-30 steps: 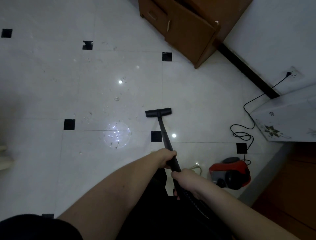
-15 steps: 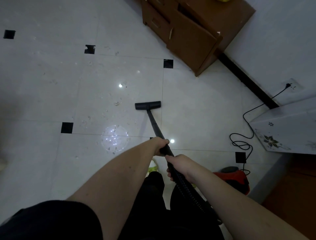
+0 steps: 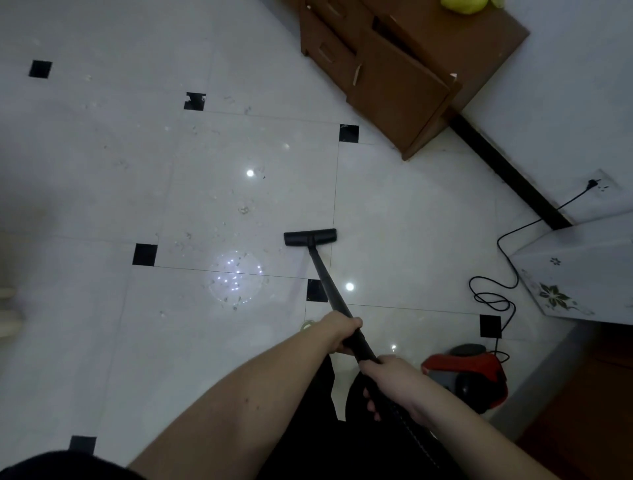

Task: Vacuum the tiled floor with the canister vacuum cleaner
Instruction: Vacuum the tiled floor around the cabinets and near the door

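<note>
Head view, only cam. Both hands on long black vacuum wand (image 3: 329, 284). Left hand (image 3: 340, 334) higher up the wand, fingers wrapped tight round it, thumb side toward the nozzle. Right hand (image 3: 394, 383) lower, just behind left, fingers curled round the wand where it meets the black ribbed hose (image 3: 416, 433); fingertips peek out under the hose. Hands close but not touching.

Landmark = flat black rectangular floor nozzle (image 3: 310, 237). It sits flat on glossy white tiled floor (image 3: 411, 222) w/ small black square insets, its right end on a tile seam. Wand runs from nozzle centre back toward the person, tilted. Pale scattered debris bits (image 3: 219, 236) left of nozzle and beyond it; one bigger crumb (image 3: 243, 209) just past nozzle to the left. Round ceiling-light reflection (image 3: 235, 277) on the floor left of nozzle, nearer the person.

Red and black canister vacuum body (image 3: 467, 375) well right of nozzle, nearer the person, beside right forearm. Black power cord (image 3: 507, 260) loops on the floor right of nozzle, up to white wall socket (image 3: 597, 183). Brown wooden cabinet (image 3: 394, 75) beyond nozzle, to the right, against wall. White floral-print cloth-covered surface (image 3: 579, 270) far right of nozzle. Yellow-green thing (image 3: 462, 4) on cabinet top, cut off by frame edge, can't tell what.
</note>
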A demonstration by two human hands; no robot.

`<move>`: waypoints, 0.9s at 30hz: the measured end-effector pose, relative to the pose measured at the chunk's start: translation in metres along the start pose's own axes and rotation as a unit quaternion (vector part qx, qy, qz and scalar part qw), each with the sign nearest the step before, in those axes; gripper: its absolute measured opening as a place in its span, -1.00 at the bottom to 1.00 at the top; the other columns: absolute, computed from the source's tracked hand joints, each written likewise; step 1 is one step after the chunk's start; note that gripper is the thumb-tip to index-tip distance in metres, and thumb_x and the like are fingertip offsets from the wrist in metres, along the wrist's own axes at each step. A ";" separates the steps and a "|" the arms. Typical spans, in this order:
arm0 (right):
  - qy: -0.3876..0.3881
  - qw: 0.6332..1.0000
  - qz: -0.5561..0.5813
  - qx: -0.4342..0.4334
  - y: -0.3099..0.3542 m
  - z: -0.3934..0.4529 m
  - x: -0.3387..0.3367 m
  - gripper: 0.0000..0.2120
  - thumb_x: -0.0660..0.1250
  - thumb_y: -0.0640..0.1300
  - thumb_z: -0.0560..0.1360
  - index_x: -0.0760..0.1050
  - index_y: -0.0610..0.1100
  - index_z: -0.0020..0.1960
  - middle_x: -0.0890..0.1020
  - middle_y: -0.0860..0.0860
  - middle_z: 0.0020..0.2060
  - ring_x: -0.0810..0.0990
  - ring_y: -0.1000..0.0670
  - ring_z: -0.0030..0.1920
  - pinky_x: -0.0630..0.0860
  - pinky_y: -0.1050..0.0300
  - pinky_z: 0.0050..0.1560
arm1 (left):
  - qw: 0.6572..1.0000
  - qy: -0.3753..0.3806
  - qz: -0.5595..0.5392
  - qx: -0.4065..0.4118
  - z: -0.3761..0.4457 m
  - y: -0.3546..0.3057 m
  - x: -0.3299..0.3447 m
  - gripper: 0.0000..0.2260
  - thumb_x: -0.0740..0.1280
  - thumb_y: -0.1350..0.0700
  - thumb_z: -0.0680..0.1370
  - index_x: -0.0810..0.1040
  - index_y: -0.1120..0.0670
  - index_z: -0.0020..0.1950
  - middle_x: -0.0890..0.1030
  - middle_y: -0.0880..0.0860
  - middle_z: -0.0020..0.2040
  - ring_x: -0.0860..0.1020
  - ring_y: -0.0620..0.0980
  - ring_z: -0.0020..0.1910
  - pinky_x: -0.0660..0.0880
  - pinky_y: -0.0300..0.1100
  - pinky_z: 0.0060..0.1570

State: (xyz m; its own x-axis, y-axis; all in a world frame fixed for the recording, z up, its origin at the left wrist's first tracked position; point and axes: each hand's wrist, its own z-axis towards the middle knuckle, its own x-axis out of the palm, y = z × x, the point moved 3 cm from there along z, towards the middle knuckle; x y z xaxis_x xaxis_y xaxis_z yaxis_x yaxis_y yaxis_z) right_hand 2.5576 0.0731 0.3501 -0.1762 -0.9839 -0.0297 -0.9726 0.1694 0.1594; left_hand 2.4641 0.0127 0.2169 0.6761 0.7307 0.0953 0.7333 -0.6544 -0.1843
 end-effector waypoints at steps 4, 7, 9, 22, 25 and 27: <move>0.002 1.000 -0.013 -0.004 0.027 0.014 0.014 -0.75 0.17 -0.09 0.60 0.45 -0.28 -0.07 0.54 -0.15 -0.36 0.55 -0.07 -0.46 0.53 0.11 -0.40 | 1.000 -0.010 -0.011 0.005 0.006 -0.019 -0.020 -0.87 0.27 0.20 0.56 0.43 0.23 0.06 0.55 0.14 -0.18 0.57 0.07 -0.26 0.57 -0.08 -0.44; -0.006 1.000 -0.026 -0.014 0.052 0.027 0.025 -0.76 0.15 -0.09 0.60 0.41 -0.28 -0.06 0.54 -0.17 -0.37 0.55 -0.12 -0.42 0.53 0.07 -0.37 | 0.998 -0.036 -0.046 0.032 0.008 -0.034 -0.038 -0.68 0.30 0.16 0.53 0.40 0.20 0.26 0.55 0.14 -0.11 0.56 0.07 -0.22 0.55 -0.08 -0.33; -0.011 0.999 -0.026 -0.018 0.065 0.031 0.028 -0.77 0.15 -0.10 0.60 0.41 -0.28 -0.04 0.55 -0.18 -0.37 0.55 -0.13 -0.41 0.52 0.12 -0.40 | 0.995 -0.043 -0.071 0.048 0.008 -0.042 -0.046 -0.67 0.30 0.15 0.52 0.40 0.19 0.27 0.54 0.13 -0.12 0.55 0.05 -0.23 0.52 -0.12 -0.33; 0.032 0.999 -0.020 -0.023 0.024 0.020 0.032 -0.78 0.19 -0.12 0.56 0.42 -0.30 -0.04 0.58 -0.18 -0.36 0.57 -0.16 -0.29 0.56 0.00 -0.22 | 0.997 -0.046 -0.050 0.039 -0.006 0.001 -0.041 -0.69 0.28 0.14 0.55 0.39 0.19 0.27 0.55 0.10 -0.14 0.57 0.00 -0.26 0.51 -0.19 -0.45; 0.045 0.998 -0.039 -0.026 0.010 0.014 0.028 -0.79 0.19 -0.11 0.56 0.43 -0.29 -0.04 0.58 -0.18 -0.35 0.57 -0.13 -0.31 0.56 0.04 -0.25 | 0.996 -0.055 -0.059 0.038 -0.018 0.016 -0.034 -0.76 0.28 0.15 0.56 0.42 0.21 0.19 0.55 0.10 -0.17 0.56 -0.01 -0.27 0.49 -0.27 -0.55; 0.057 0.996 -0.063 -0.022 -0.002 0.010 0.024 -0.77 0.18 -0.10 0.57 0.42 -0.28 -0.04 0.58 -0.17 -0.36 0.56 -0.13 -0.32 0.56 0.04 -0.24 | 0.995 -0.064 -0.071 0.038 -0.025 0.029 -0.026 -0.81 0.27 0.16 0.57 0.42 0.22 0.13 0.54 0.10 -0.19 0.55 -0.01 -0.28 0.47 -0.30 -0.59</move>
State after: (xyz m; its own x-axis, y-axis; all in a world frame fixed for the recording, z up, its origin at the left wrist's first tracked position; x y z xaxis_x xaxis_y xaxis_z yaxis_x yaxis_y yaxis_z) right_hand 2.5534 0.0496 0.3390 -0.0327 -0.9976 0.0605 -0.9779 0.0445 0.2042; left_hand 2.4698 -0.0305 0.2330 0.5480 0.8365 0.0019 0.8097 -0.5299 -0.2520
